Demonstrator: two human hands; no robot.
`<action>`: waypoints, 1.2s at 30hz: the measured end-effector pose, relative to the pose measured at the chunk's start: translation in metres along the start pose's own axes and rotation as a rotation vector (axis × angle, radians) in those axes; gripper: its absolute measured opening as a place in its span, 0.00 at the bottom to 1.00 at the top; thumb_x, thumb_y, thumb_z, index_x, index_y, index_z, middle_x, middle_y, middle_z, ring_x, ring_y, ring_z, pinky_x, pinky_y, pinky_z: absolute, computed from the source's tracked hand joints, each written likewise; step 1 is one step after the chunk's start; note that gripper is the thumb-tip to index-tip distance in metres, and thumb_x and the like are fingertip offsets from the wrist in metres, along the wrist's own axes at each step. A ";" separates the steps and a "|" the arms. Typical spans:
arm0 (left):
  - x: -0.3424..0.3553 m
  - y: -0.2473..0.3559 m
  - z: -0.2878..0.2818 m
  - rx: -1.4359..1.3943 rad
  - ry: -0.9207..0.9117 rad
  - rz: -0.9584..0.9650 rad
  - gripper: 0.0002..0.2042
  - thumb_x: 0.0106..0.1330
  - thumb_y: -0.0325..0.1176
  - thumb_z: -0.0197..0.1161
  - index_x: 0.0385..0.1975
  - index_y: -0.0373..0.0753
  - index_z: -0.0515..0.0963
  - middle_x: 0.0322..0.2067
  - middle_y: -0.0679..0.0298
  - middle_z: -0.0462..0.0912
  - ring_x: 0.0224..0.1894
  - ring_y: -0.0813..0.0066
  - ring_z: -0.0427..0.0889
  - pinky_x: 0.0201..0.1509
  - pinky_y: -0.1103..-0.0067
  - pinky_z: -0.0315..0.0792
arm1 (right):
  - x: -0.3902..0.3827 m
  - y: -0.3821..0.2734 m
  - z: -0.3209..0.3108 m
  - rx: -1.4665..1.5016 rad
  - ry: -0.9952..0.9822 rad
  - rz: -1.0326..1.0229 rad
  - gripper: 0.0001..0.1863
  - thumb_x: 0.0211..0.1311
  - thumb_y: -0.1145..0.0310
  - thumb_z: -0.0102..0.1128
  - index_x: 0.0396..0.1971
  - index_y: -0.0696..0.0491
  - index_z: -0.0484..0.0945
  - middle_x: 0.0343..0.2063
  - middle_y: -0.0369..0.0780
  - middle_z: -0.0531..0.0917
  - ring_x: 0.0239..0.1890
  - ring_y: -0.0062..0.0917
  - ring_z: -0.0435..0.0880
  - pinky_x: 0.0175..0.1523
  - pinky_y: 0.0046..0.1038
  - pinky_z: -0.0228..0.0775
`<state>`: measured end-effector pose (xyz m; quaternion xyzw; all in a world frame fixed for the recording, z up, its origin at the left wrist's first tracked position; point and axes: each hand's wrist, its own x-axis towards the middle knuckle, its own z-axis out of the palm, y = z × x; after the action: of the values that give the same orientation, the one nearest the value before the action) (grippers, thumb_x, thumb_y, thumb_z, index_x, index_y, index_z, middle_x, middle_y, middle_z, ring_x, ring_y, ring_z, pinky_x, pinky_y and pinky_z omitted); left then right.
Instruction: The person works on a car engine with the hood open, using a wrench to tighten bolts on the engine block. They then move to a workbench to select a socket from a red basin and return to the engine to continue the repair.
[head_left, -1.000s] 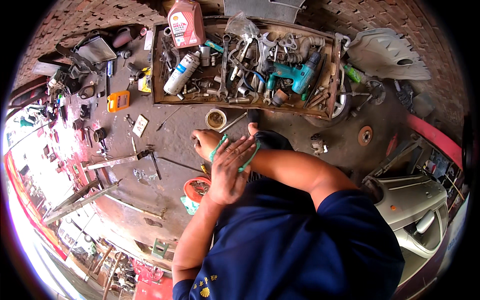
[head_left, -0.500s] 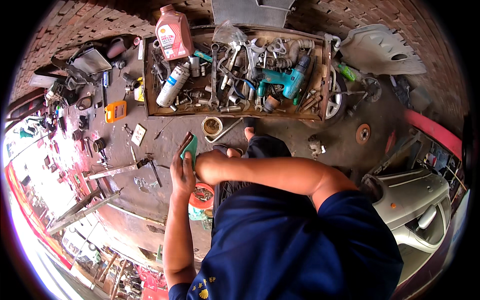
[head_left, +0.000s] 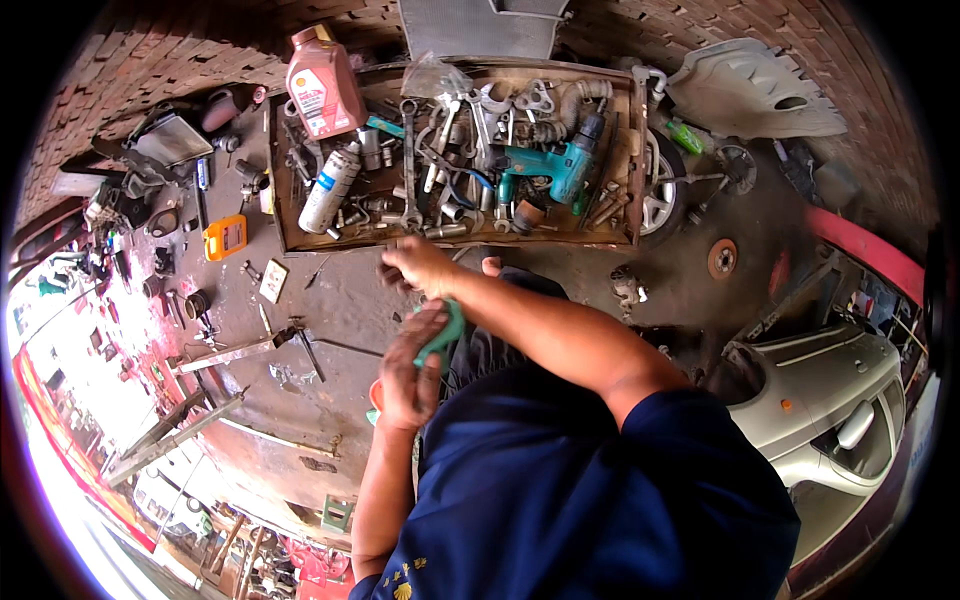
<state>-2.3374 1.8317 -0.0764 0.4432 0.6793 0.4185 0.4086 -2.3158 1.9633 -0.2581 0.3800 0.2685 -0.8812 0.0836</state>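
Observation:
My left hand [head_left: 410, 372] grips a green cloth [head_left: 452, 330], which lies against the underside of my right forearm near the wrist. My right arm stretches across in front of my body. Its hand [head_left: 415, 266] is loosely bent, fingers slightly apart, with nothing visible in it. That hand is just short of the front edge of a shallow wooden tray [head_left: 350, 245]. Wrenches [head_left: 411, 165], sockets, pliers and a teal cordless drill [head_left: 550, 165] crowd the tray. A white spray can [head_left: 330, 190] and a pinkish oil bottle [head_left: 325, 90] stand at its left end.
On the floor to the left are a yellow jug [head_left: 225, 238], a metal stand [head_left: 235, 352] and scattered car parts. A rusty disc [head_left: 723, 258] and a wheel [head_left: 660, 190] are on the right. A silver car body section [head_left: 825, 400] stands at the right. An orange-red container [head_left: 376, 393] is mostly hidden by my left arm.
My right hand has reached farther forward, toward the tray. My left hand has moved right and nearer to me with the cloth, now at the right wrist. The view has shifted slightly.

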 end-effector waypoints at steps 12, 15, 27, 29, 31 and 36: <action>-0.089 -0.068 -0.038 0.181 0.198 -0.607 0.20 0.85 0.38 0.49 0.60 0.29 0.82 0.43 0.42 0.89 0.43 0.49 0.88 0.49 0.62 0.79 | -0.054 -0.120 -0.166 -1.814 0.514 -0.405 0.31 0.65 0.66 0.73 0.68 0.44 0.76 0.69 0.44 0.72 0.72 0.44 0.73 0.77 0.49 0.63; -0.094 -0.078 -0.029 0.323 0.086 -0.605 0.20 0.85 0.38 0.50 0.59 0.29 0.82 0.39 0.42 0.88 0.39 0.41 0.85 0.45 0.60 0.77 | -0.087 -0.108 -0.162 -1.825 0.562 -0.692 0.26 0.63 0.68 0.73 0.62 0.46 0.80 0.66 0.45 0.74 0.69 0.42 0.75 0.74 0.48 0.67; -0.148 -0.151 -0.045 0.341 0.064 -0.716 0.22 0.84 0.46 0.51 0.43 0.29 0.83 0.34 0.39 0.86 0.38 0.35 0.82 0.43 0.56 0.75 | -0.259 -0.066 -0.249 -1.231 1.145 -0.860 0.21 0.62 0.74 0.65 0.55 0.53 0.76 0.56 0.46 0.81 0.59 0.48 0.81 0.64 0.45 0.75; -0.151 -0.158 -0.048 0.394 0.054 -0.726 0.24 0.84 0.47 0.52 0.44 0.29 0.84 0.35 0.39 0.87 0.39 0.36 0.84 0.45 0.56 0.75 | -0.261 -0.055 -0.274 -1.219 1.219 -0.772 0.23 0.62 0.74 0.64 0.58 0.52 0.76 0.58 0.47 0.79 0.61 0.50 0.79 0.64 0.45 0.75; -0.156 -0.162 -0.050 0.359 0.079 -0.742 0.25 0.84 0.48 0.52 0.45 0.28 0.84 0.36 0.40 0.87 0.39 0.38 0.84 0.45 0.56 0.76 | -0.257 -0.047 -0.288 -1.220 1.241 -0.773 0.23 0.62 0.74 0.63 0.59 0.52 0.76 0.58 0.48 0.79 0.61 0.50 0.78 0.65 0.46 0.74; -0.188 -0.171 -0.058 0.231 0.160 -0.821 0.27 0.84 0.51 0.53 0.47 0.27 0.85 0.38 0.44 0.89 0.39 0.51 0.86 0.48 0.60 0.77 | -0.251 -0.035 -0.302 -1.156 1.264 -0.767 0.26 0.62 0.73 0.65 0.61 0.50 0.75 0.60 0.48 0.78 0.63 0.52 0.77 0.66 0.47 0.73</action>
<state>-2.3839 1.5983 -0.1827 0.1453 0.8712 0.1757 0.4348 -1.9648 2.1409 -0.2355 0.5734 0.7672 -0.2084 -0.1981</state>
